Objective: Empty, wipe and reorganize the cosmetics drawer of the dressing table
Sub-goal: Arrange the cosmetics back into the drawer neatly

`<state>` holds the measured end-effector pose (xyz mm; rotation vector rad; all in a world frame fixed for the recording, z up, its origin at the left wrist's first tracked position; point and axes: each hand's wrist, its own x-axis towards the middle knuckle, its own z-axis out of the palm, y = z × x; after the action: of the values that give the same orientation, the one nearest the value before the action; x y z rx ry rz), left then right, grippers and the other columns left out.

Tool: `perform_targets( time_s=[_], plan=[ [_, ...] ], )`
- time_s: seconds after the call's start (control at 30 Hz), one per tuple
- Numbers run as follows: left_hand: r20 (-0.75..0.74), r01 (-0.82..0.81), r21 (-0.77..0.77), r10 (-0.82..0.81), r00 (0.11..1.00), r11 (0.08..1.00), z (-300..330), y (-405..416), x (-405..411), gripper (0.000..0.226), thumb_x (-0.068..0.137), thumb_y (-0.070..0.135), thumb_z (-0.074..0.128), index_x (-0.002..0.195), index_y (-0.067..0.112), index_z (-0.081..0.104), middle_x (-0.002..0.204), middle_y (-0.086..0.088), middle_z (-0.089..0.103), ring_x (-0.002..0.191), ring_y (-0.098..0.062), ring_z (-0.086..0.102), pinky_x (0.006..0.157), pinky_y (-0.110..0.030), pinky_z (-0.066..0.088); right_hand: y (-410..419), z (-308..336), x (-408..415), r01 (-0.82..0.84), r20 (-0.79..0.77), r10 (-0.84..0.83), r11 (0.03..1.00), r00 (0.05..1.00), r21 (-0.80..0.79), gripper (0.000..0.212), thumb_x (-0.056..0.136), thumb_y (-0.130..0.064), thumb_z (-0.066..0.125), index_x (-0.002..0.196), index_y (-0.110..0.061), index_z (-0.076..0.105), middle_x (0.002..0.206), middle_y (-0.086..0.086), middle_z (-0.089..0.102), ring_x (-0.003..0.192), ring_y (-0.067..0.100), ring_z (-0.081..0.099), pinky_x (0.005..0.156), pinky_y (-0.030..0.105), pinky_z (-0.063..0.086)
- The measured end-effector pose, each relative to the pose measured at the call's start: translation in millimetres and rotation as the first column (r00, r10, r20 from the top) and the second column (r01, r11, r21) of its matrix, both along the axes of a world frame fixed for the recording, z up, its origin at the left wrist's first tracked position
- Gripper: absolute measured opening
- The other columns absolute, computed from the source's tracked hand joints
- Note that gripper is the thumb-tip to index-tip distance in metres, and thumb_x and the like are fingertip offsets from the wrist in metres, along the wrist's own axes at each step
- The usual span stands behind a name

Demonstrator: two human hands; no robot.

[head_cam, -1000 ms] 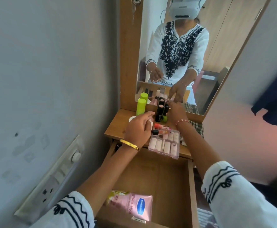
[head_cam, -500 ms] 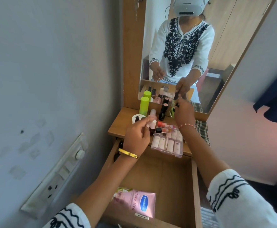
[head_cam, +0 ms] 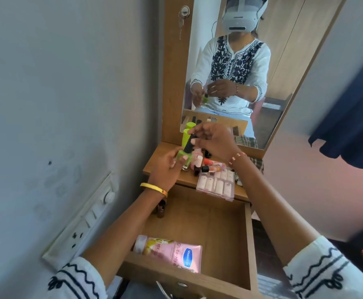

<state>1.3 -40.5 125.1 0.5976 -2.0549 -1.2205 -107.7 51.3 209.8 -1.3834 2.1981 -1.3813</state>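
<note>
1. The dressing table (head_cam: 167,167) is seen below its mirror (head_cam: 236,72), its top crowded with small cosmetics gathered toward the rear and right edge.
2. The cosmetics drawer (head_cam: 206,229) is pulled fully open beneath the table's front edge; it is not yet emptied, and its wooden floor is mostly bare.
3. A pink lotion tube (head_cam: 172,252) is left lying flat against the drawer's front wall, while a small dark bottle (head_cam: 160,210) stands in the rear left corner, partly hidden by the left wrist.
4. A clear tray of false nails (head_cam: 216,184) overhangs the table's front edge directly above the open drawer; a brush from a forearm could be enough to tip it in.
5. The left hand (head_cam: 165,169) is wrapped round the glass body of a green nail polish bottle (head_cam: 183,156), held above the table's left side.
6. The right hand (head_cam: 213,140) is pinching the bottle's black cap (head_cam: 189,143) between fingertips.
7. If the cap is loose, polish could be spilled onto the table or drawer wood; the small bottles standing just beneath could also be toppled when it is set down.
</note>
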Motion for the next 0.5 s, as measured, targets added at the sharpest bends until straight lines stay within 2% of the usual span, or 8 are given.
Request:
perform_targets(
  time_s=[0.07,0.13,0.23,0.27,0.3,0.37,0.43,0.5],
  plan=[
    [-0.023,0.011,0.023,-0.011,1.000,1.000,1.4,-1.9,2.6,0.041,0.086,0.030,0.059,0.123,0.012,0.056,0.110,-0.005,0.065,0.097,-0.011,0.058,0.070,-0.004,0.040,-4.4,-0.1,5.5,-0.031,-0.014,0.031,0.999,0.999,0.025,0.019,0.079,0.002,0.067,0.096,-0.006,0.067,0.083,0.003,0.066,0.067,0.006,0.062,0.064,0.008,0.051],
    [-0.031,0.009,0.054,-0.008,0.999,0.999,1.0,-4.8,5.5,0.038,0.085,0.030,0.060,0.118,0.011,0.060,0.102,-0.007,0.066,0.096,-0.018,0.061,0.073,-0.017,0.045,-8.1,-2.6,8.3,-0.071,0.021,0.070,0.997,0.997,0.041,0.019,0.079,0.001,0.067,0.098,-0.003,0.067,0.079,0.000,0.066,0.062,0.000,0.063,0.062,0.008,0.050],
    [0.004,-0.023,0.090,0.022,1.000,0.996,-6.7,-10.2,9.6,0.039,0.083,0.029,0.063,0.117,0.009,0.061,0.105,-0.010,0.066,0.098,-0.024,0.060,0.084,-0.034,0.049,-15.4,-11.0,5.2,-0.025,0.095,0.024,1.000,0.995,0.012,0.014,0.083,-0.005,0.064,0.096,-0.002,0.068,0.088,0.011,0.071,0.061,0.001,0.064,0.065,0.014,0.054],
    [0.014,-0.043,0.114,0.042,0.999,0.993,-10.7,-11.5,11.1,0.040,0.083,0.028,0.063,0.117,0.008,0.060,0.108,-0.009,0.066,0.100,-0.024,0.060,0.087,-0.036,0.050,-17.9,-14.3,0.4,0.040,0.031,-0.042,0.998,0.999,0.048,0.013,0.085,-0.008,0.063,0.096,-0.004,0.069,0.093,0.014,0.071,0.066,0.005,0.064,0.069,0.015,0.052],
    [0.017,-0.062,0.146,0.060,0.998,0.987,-15.1,-13.1,12.9,0.040,0.083,0.028,0.064,0.117,0.008,0.060,0.109,-0.008,0.065,0.101,-0.023,0.060,0.089,-0.037,0.050,-20.5,-18.1,-5.5,0.113,-0.110,-0.099,0.985,0.989,0.132,0.015,0.087,-0.010,0.060,0.098,-0.006,0.068,0.097,0.014,0.070,0.074,0.009,0.062,0.072,0.014,0.050],
    [0.008,-0.092,0.197,0.092,0.996,0.976,-24.8,-16.5,16.1,0.036,0.082,0.027,0.064,0.113,0.010,0.061,0.105,-0.003,0.064,0.099,-0.021,0.060,0.087,-0.033,0.049,-25.4,-28.8,-15.6,0.205,-0.370,-0.070,0.919,0.926,0.337,0.023,0.089,-0.012,0.056,0.110,-0.008,0.065,0.110,0.013,0.067,0.097,0.018,0.061,0.087,0.020,0.046],
    [0.008,-0.113,0.211,0.113,0.994,0.971,-32.8,-18.4,18.5,0.033,0.082,0.026,0.065,0.112,0.014,0.062,0.101,0.000,0.064,0.096,-0.019,0.060,0.082,-0.029,0.047,-29.6,-41.7,-19.1,0.222,-0.463,0.029,0.851,0.886,0.477,0.033,0.089,-0.012,0.056,0.121,-0.008,0.058,0.121,0.013,0.061,0.113,0.026,0.055,0.098,0.029,0.041],
    [0.005,-0.125,0.223,0.127,0.992,0.967,-38.7,-19.9,19.9,0.032,0.082,0.025,0.065,0.112,0.015,0.062,0.098,0.003,0.063,0.094,-0.018,0.060,0.080,-0.027,0.045,-35.8,-52.9,-17.5,0.242,-0.507,0.082,0.805,0.858,0.541,0.036,0.088,-0.011,0.054,0.125,-0.009,0.055,0.122,0.015,0.060,0.114,0.030,0.054,0.098,0.036,0.044]
  ],
)
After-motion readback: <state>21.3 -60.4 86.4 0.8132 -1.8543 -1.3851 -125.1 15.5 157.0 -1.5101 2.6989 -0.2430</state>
